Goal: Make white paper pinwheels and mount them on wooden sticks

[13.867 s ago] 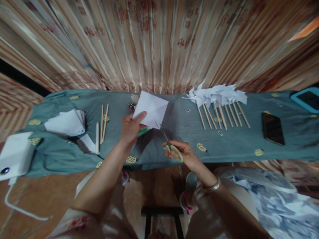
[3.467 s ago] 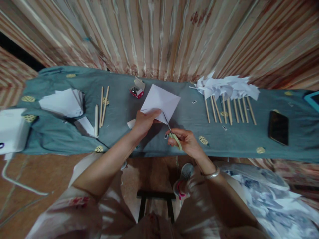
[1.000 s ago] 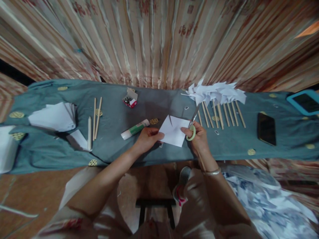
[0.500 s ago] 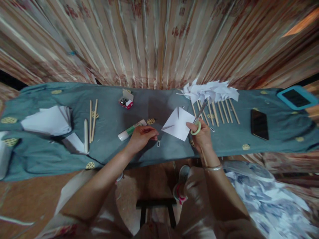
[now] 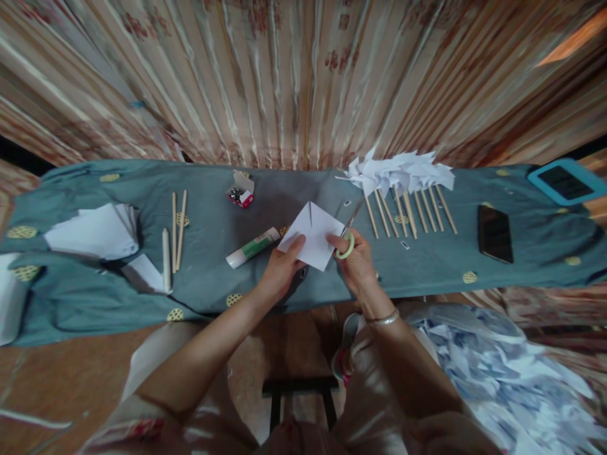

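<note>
A square white paper (image 5: 313, 237) with slits cut in from its corners is held over the cloth-covered table. My left hand (image 5: 283, 268) pinches its lower left edge, thumb on top. My right hand (image 5: 355, 262) grips the paper's right side with thumb and fingers and also has the scissors (image 5: 346, 245) with pale green handles, their blades pointing away from me. Beside my left hand lies a green and white glue stick (image 5: 253, 247).
White paper pinwheels (image 5: 403, 174) on sticks lie at the back right, near a phone (image 5: 495, 234) and a blue-framed tablet (image 5: 566, 182). A small open box (image 5: 241, 189), wooden sticks (image 5: 180, 230) and a paper stack (image 5: 97, 232) are on the left. Below right is a bag of paper pieces (image 5: 512, 373).
The paper has moved left with my right hand and the scissors, and looks turned. My left hand has moved right and taken hold of the paper's left side.
</note>
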Tool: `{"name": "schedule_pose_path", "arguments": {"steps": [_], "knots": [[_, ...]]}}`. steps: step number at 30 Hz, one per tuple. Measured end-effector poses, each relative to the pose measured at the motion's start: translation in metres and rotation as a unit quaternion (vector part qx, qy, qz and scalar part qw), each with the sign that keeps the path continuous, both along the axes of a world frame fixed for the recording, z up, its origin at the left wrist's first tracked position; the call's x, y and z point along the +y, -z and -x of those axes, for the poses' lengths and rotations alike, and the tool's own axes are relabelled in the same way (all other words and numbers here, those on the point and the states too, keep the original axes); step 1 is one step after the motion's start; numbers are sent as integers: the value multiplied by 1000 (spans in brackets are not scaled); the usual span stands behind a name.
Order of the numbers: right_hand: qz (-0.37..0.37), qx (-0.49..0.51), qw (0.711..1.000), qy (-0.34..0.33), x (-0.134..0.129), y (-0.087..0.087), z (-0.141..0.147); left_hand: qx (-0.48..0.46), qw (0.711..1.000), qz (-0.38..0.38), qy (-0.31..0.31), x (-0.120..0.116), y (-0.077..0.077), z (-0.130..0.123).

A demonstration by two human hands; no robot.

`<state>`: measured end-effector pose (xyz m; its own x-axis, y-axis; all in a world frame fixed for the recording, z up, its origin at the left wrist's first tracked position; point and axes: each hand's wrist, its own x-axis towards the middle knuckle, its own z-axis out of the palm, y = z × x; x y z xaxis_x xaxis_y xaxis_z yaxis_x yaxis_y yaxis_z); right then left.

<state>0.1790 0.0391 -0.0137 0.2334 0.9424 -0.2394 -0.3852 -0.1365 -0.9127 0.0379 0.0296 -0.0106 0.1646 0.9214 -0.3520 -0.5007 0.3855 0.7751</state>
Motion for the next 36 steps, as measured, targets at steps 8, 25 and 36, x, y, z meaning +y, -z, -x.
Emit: {"name": "schedule_pose_path", "arguments": {"steps": [8,25,36], "knots": [[-9,-41,995,-86,-9,-1,0,-30,997,19,-73,14,-16,17],[16,-46,924,-379,-36,-7,0,-81,985,31,-151,33,-26,42],[25,-38,929,-368,-35,-4,5,-88,981,46,-165,31,-26,39]]}}
